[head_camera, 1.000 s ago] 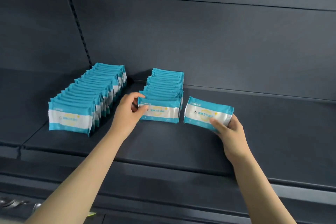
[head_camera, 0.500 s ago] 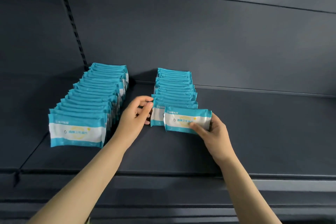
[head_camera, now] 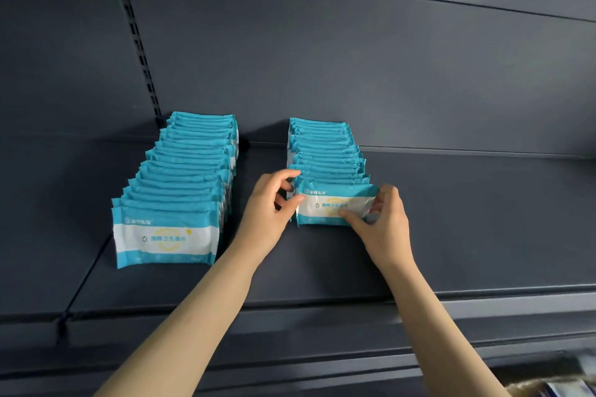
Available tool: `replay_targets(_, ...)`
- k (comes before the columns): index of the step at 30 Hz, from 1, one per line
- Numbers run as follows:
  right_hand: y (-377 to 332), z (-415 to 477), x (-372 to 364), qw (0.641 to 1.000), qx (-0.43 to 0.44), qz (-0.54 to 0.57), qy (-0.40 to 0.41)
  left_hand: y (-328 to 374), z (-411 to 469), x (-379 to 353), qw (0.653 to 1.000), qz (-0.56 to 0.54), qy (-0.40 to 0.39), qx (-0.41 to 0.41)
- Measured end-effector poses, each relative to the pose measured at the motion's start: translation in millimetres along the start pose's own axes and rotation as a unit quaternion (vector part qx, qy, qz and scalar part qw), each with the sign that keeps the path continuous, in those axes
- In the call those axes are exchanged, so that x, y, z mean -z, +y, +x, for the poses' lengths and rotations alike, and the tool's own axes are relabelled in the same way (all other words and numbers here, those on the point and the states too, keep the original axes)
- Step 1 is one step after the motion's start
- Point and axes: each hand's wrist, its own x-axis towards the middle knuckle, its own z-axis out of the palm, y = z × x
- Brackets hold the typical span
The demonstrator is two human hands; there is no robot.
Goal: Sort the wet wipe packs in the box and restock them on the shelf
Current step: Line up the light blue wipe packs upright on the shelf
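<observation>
Two rows of teal and white wet wipe packs stand on the dark shelf [head_camera: 467, 235]. The long left row [head_camera: 180, 190] runs from the back panel toward the front. At the front of the shorter right row [head_camera: 325, 151] stands one pack [head_camera: 332, 205]. My right hand [head_camera: 383, 229] pinches this front pack at its right end, thumb across its face. My left hand [head_camera: 267, 213] has its thumb on the pack's left edge, with fingers curled behind the row's left side.
The shelf's back panel [head_camera: 354, 68] rises behind the rows, with a slotted upright [head_camera: 135, 35] at the left. Bare shelf lies right of the short row. The front lip [head_camera: 322, 316] runs below my arms. A corner of a box [head_camera: 561, 388] shows at bottom right.
My right hand carried the pack left and set it upright at the front of the right row. My left hand stayed beside that row's left end.
</observation>
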Motion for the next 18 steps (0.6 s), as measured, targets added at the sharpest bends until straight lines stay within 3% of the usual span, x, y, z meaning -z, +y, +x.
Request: replay_targets(18,-2.0,-4.1,1.8,0.997,0.052,0.053,-0.002,0.0,0.1,-4.8,0.996,0.062,-0.009,-0.06)
